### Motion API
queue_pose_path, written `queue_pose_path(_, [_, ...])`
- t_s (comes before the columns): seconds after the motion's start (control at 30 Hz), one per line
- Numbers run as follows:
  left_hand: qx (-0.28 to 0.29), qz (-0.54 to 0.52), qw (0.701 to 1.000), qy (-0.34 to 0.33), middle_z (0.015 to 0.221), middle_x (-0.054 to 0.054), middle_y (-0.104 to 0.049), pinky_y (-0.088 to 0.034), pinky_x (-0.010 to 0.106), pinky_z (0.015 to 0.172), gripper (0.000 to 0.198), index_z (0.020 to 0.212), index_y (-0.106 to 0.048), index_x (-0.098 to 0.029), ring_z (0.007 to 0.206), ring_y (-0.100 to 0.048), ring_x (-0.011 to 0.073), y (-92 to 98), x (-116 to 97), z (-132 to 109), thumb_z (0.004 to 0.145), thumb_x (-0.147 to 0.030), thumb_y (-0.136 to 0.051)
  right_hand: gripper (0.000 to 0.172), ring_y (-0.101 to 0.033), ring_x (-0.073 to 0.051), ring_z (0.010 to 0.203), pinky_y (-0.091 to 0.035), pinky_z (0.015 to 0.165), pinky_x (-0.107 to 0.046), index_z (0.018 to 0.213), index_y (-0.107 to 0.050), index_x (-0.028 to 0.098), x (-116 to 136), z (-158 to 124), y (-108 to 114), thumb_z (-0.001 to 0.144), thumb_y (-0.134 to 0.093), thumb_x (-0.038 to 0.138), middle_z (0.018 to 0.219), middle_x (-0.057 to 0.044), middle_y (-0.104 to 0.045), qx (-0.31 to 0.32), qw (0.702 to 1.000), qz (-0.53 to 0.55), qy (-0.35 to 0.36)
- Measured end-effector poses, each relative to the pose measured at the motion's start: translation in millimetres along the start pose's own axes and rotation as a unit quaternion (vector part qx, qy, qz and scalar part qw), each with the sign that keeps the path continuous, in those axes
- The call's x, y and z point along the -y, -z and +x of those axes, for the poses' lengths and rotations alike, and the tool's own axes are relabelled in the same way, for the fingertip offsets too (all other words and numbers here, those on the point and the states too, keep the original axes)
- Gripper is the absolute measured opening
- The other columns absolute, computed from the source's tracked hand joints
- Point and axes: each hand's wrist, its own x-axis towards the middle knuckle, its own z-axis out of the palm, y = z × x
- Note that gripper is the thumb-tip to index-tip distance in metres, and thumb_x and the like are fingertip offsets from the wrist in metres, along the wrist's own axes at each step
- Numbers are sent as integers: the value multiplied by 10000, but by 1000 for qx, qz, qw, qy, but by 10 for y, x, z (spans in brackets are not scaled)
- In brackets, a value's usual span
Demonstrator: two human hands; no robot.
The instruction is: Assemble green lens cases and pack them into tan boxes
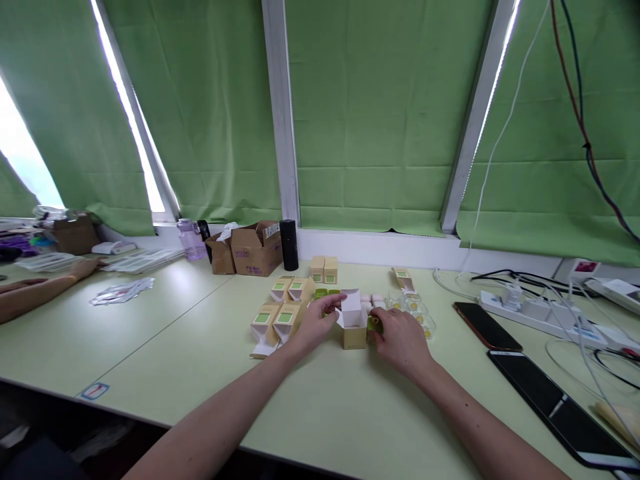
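Note:
A small tan cardboard box [355, 339] stands upright in front of me with its white-lined flaps raised. My left hand [317, 320] is closed at the box's left side, its fingertips at the raised flap. My right hand [403, 335] pinches a small green object [375, 325] beside the box's right side; the fingers partly hide it and its kind is unclear. More tan boxes [285, 315] with green labels lie to the left, some with flaps unfolded. Green pieces [323, 293] and pale pink round pieces [379, 301] sit behind the box. Clear plastic pieces with yellow centres [414, 307] lie past my right hand.
Two closed boxes [324, 270] stand behind, near a black cylinder [289, 245] and a brown carton [256, 249]. At right lie two phone-like devices [487, 325], a power strip [543, 319] and cables. Another person's arm [47, 291] rests at far left.

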Motion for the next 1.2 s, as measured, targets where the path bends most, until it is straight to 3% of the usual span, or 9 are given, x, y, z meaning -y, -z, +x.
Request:
queue_pose_path(0.47, [20,-42,999,23,1078,108,-727,-497,332,934,604,1281,-694,-124,998,-665,216,-11,83,38,692,-68,-571,373,-655,-286,956,-393,725,-320,1122,-665,202,-32,-3,-81,768,-672,86,972,-95,-743,2,1000,24,17])
queue_pose_path(0.57, [17,-41,999,18,1073,103,-724,-498,323,924,605,1279,-698,-126,989,-658,212,-11,75,33,690,-70,-576,347,-651,-293,965,-419,727,-336,1133,-643,209,-77,14,-82,799,-675,120,981,-93,-734,-51,998,26,16])
queue_pose_path(0.67, [18,-39,999,17,1063,101,-718,-493,317,918,598,1274,-706,-124,989,-651,209,-7,80,31,692,-73,-577,333,-642,-289,996,-462,744,-356,1215,-584,218,-146,36,-81,884,-617,193,1057,-97,-718,-143,987,71,7])
queue_pose_path(0.83, [21,-35,999,7,1081,102,-715,-482,320,946,579,1271,-719,-139,1045,-644,220,3,96,21,710,-91,-586,350,-628,-284,1106,-518,929,-453,1321,-477,227,-173,56,-87,988,-524,324,1249,-121,-653,-252,936,244,36])
queue_pose_path(1.03, [44,-50,998,9,1103,113,-715,-482,324,916,589,1292,-706,-133,1051,-642,228,-9,101,17,718,-106,-578,404,-595,-267,1255,-548,1023,-488,1417,-347,266,-32,25,-170,1039,-474,331,1434,-158,-517,-217,873,424,101])
queue_pose_path(1.2, [55,-67,996,1,1129,123,-727,-488,354,954,594,1286,-705,-128,1058,-651,241,-27,95,20,708,-96,-575,404,-589,-254,1285,-529,1068,-493,1437,-321,264,-28,17,-256,1066,-449,359,1429,-160,-521,-191,881,414,128])
